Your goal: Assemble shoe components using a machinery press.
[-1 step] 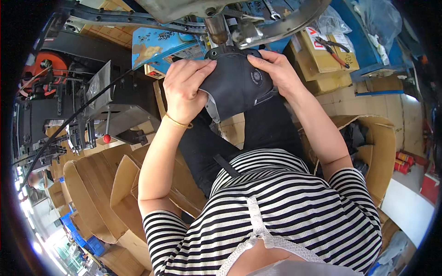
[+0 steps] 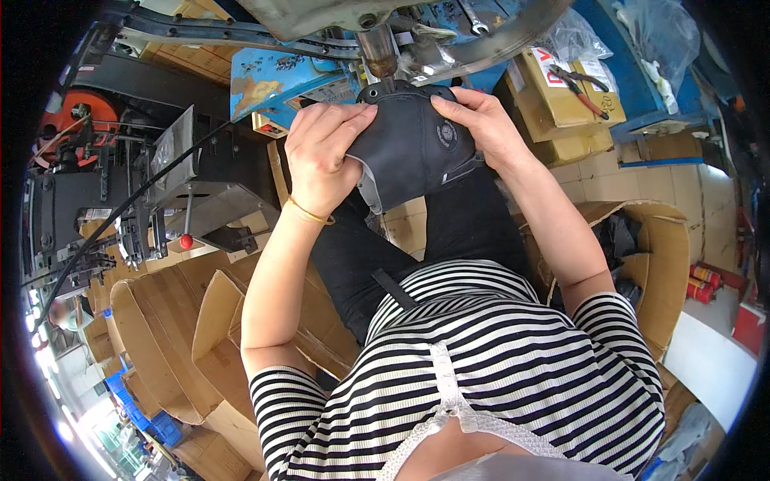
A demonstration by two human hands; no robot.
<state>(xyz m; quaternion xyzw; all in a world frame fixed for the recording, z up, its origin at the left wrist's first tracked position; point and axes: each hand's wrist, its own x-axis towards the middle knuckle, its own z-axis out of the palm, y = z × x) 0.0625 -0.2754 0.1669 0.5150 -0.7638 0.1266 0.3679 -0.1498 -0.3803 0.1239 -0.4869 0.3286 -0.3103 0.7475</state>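
A black shoe upper with a pale lining and a round stamped mark on its right side lies under the metal plunger of a machine. Its far edge reaches the plunger's thin tip; whether they touch I cannot tell. A metal eyelet shows in that edge, left of the tip. My left hand grips the upper's left side, fingers on top. On the right, my right hand pinches the upper near its far corner, thumb on top. The underside of the upper is hidden.
Pliers lie on a cardboard box at the right. A wrench rests on the blue machine bed. Open cartons stand at the left, another at the right. A red-knobbed lever juts out at the left.
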